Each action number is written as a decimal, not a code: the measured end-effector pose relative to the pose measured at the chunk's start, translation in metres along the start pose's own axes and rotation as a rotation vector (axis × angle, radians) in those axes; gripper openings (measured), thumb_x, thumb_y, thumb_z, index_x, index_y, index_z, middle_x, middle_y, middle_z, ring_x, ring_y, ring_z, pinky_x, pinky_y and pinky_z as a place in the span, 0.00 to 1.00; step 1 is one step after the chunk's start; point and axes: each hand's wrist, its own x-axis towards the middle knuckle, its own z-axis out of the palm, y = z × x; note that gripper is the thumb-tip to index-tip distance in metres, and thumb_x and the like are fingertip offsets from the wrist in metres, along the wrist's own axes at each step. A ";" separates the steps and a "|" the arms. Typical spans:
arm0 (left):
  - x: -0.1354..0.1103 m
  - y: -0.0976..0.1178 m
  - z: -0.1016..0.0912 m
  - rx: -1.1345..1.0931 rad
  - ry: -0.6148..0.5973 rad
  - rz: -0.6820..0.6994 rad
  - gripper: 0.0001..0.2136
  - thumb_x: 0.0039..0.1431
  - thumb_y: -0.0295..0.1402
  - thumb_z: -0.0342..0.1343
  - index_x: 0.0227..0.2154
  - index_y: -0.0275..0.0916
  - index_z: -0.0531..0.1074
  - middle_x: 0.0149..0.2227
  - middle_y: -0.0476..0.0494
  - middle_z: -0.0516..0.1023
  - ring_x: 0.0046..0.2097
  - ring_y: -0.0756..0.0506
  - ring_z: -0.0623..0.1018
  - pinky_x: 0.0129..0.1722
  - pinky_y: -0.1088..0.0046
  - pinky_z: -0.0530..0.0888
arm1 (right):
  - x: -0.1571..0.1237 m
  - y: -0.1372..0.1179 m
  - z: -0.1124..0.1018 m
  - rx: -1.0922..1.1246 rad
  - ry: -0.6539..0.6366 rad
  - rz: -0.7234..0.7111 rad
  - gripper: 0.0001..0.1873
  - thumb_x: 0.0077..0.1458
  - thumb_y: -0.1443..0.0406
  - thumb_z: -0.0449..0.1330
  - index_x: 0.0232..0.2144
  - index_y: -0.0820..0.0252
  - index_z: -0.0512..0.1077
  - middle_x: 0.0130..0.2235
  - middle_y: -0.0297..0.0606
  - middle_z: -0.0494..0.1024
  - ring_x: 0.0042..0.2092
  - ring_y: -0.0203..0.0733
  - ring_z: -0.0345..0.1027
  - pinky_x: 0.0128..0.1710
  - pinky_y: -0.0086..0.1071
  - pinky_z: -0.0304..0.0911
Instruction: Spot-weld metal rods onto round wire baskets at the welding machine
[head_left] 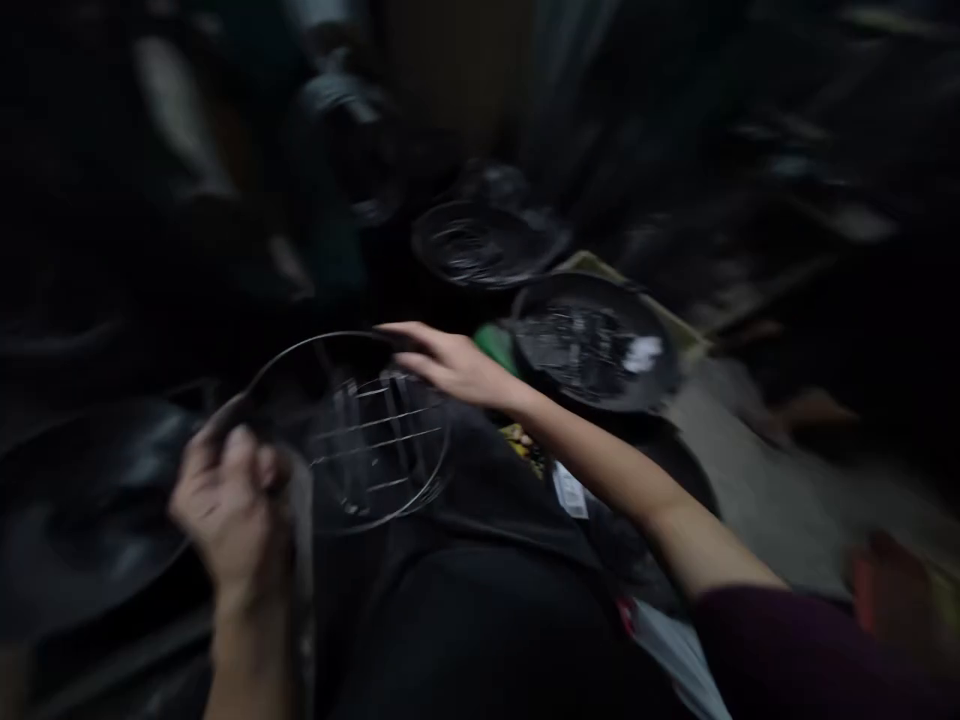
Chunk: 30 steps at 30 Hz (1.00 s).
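Observation:
A round wire rack (386,432) with thin parallel bars sits low in front of me, over dark cloth by my lap. My left hand (232,500) is closed at the left end of its curved outer wire; a dark part shows at the fingers, too blurred to make out. On the upper right of the same wire, my right hand (450,365) reaches across with its fingers round a dark stretch of the rim. Motion blur hides the exact grip of both hands.
To the right stands a dark pan (600,340) holding black pieces and a whitish lump. Behind it is another dark bowl (487,245) with coiled wire-like things. A large dark pan (90,510) lies at the left. Something green (495,345) shows beside my right wrist.

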 end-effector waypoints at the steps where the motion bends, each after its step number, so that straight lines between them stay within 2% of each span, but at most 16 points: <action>1: 0.003 -0.012 -0.001 0.017 0.025 -0.008 0.14 0.60 0.35 0.59 0.48 0.39 0.75 0.18 0.59 0.61 0.18 0.57 0.59 0.18 0.85 0.60 | -0.010 0.012 0.007 -0.003 0.086 0.066 0.22 0.63 0.60 0.50 0.56 0.56 0.70 0.55 0.36 0.76 0.55 0.42 0.70 0.58 0.38 0.64; 3: 0.015 -0.037 -0.006 0.202 -0.019 0.027 0.14 0.60 0.34 0.57 0.47 0.37 0.77 0.22 0.53 0.71 0.21 0.56 0.66 0.21 0.83 0.65 | -0.021 0.034 0.022 -0.089 0.209 0.142 0.21 0.63 0.60 0.49 0.53 0.56 0.73 0.50 0.39 0.78 0.50 0.43 0.72 0.54 0.39 0.66; 5: 0.028 -0.055 -0.012 0.479 -0.104 0.081 0.14 0.62 0.33 0.54 0.48 0.37 0.77 0.36 0.45 0.81 0.32 0.51 0.77 0.34 0.77 0.74 | -0.022 0.047 0.036 -0.244 0.241 0.183 0.20 0.62 0.62 0.50 0.51 0.56 0.75 0.42 0.42 0.79 0.43 0.45 0.73 0.48 0.39 0.68; 7: 0.034 -0.064 -0.016 0.715 -0.167 0.090 0.15 0.64 0.31 0.52 0.50 0.39 0.76 0.47 0.42 0.81 0.45 0.46 0.80 0.48 0.70 0.75 | -0.019 0.050 0.046 -0.404 0.207 0.221 0.20 0.60 0.64 0.51 0.49 0.58 0.76 0.38 0.44 0.76 0.37 0.46 0.71 0.42 0.40 0.68; 10: 0.033 -0.065 -0.017 0.886 -0.216 0.042 0.16 0.66 0.31 0.50 0.53 0.41 0.75 0.51 0.42 0.80 0.51 0.42 0.80 0.54 0.66 0.73 | -0.016 0.047 0.053 -0.556 0.156 0.277 0.20 0.59 0.65 0.51 0.50 0.58 0.76 0.38 0.44 0.74 0.36 0.46 0.69 0.37 0.38 0.65; 13: 0.031 -0.066 -0.017 0.912 -0.276 0.074 0.16 0.66 0.31 0.50 0.54 0.41 0.74 0.52 0.43 0.79 0.52 0.43 0.79 0.55 0.67 0.72 | -0.024 0.043 0.057 -0.632 0.151 0.312 0.20 0.59 0.65 0.50 0.49 0.58 0.75 0.38 0.44 0.73 0.35 0.45 0.68 0.34 0.37 0.63; 16: 0.036 -0.071 -0.020 0.942 -0.339 0.131 0.15 0.66 0.31 0.50 0.53 0.42 0.75 0.47 0.44 0.81 0.48 0.43 0.79 0.52 0.68 0.73 | -0.037 0.041 0.061 -0.659 0.182 0.332 0.18 0.59 0.65 0.49 0.46 0.60 0.75 0.37 0.45 0.73 0.35 0.45 0.66 0.33 0.36 0.61; 21: 0.042 -0.081 -0.023 0.965 -0.391 0.189 0.15 0.67 0.32 0.50 0.53 0.44 0.75 0.37 0.45 0.78 0.39 0.46 0.77 0.43 0.72 0.72 | -0.053 0.043 0.069 -0.623 0.201 0.357 0.18 0.59 0.64 0.49 0.45 0.60 0.74 0.38 0.45 0.73 0.37 0.45 0.67 0.36 0.37 0.63; 24: 0.041 -0.086 -0.024 0.978 -0.396 0.207 0.16 0.68 0.37 0.49 0.53 0.45 0.75 0.35 0.46 0.74 0.36 0.47 0.75 0.39 0.72 0.71 | -0.062 0.048 0.072 -0.573 0.237 0.353 0.19 0.60 0.63 0.48 0.47 0.60 0.74 0.39 0.45 0.73 0.38 0.46 0.68 0.40 0.40 0.65; 27: 0.039 -0.092 -0.027 0.971 -0.418 0.225 0.19 0.68 0.44 0.48 0.54 0.45 0.74 0.38 0.44 0.73 0.39 0.45 0.75 0.43 0.68 0.72 | -0.078 0.051 0.079 -0.504 0.264 0.323 0.23 0.63 0.57 0.48 0.54 0.59 0.70 0.43 0.46 0.72 0.45 0.48 0.68 0.48 0.46 0.66; 30: 0.033 -0.102 -0.032 0.903 -0.499 0.248 0.28 0.62 0.54 0.52 0.59 0.45 0.68 0.46 0.40 0.74 0.49 0.39 0.74 0.53 0.57 0.70 | -0.095 0.052 0.093 -0.432 0.257 0.316 0.32 0.63 0.50 0.49 0.64 0.59 0.59 0.53 0.50 0.70 0.55 0.53 0.64 0.57 0.54 0.60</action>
